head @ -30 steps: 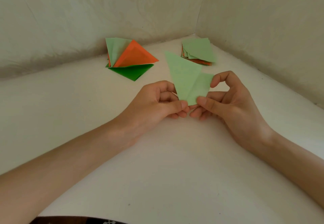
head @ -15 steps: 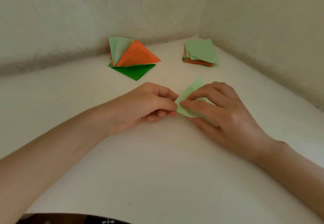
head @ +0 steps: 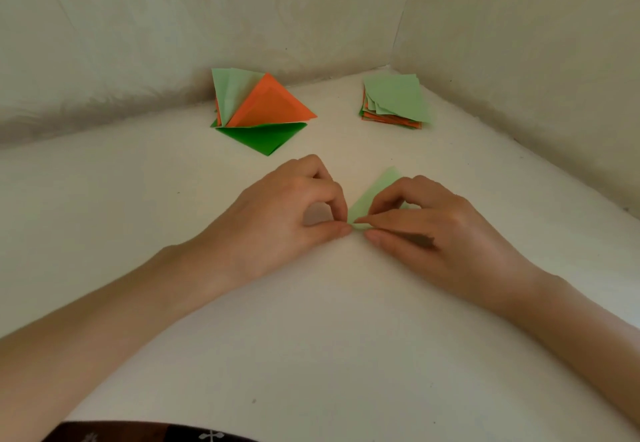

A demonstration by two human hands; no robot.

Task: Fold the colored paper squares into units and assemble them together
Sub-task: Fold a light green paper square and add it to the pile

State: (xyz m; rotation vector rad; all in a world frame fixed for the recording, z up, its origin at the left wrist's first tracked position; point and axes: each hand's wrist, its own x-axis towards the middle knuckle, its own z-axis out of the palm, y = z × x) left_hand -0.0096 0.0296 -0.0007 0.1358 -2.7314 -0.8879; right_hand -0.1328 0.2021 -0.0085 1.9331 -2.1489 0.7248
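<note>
Paper [head: 375, 195] looked feather-light and floppy, creasing easily; left hand [head: 294, 206] and right hand [head: 429, 223] both had their grip pinched together on its near corner against the desk [head: 311, 337].

Left hand [head: 291, 213] palm down, thumb and forefinger pinched together, right hand [head: 429, 227] alongside, fingertips [head: 362, 221] nearly meeting, both forearms extended forward

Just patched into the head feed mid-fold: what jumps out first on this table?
The bright orange and green folded units, fanned together at the back left near the wall, catch the eye first. At centre, the left hand and right hand meet fingertip to fingertip, pressing a light green paper piece down on the white table. A stack of unfolded squares, light green on top with orange beneath, sits back right.
</note>
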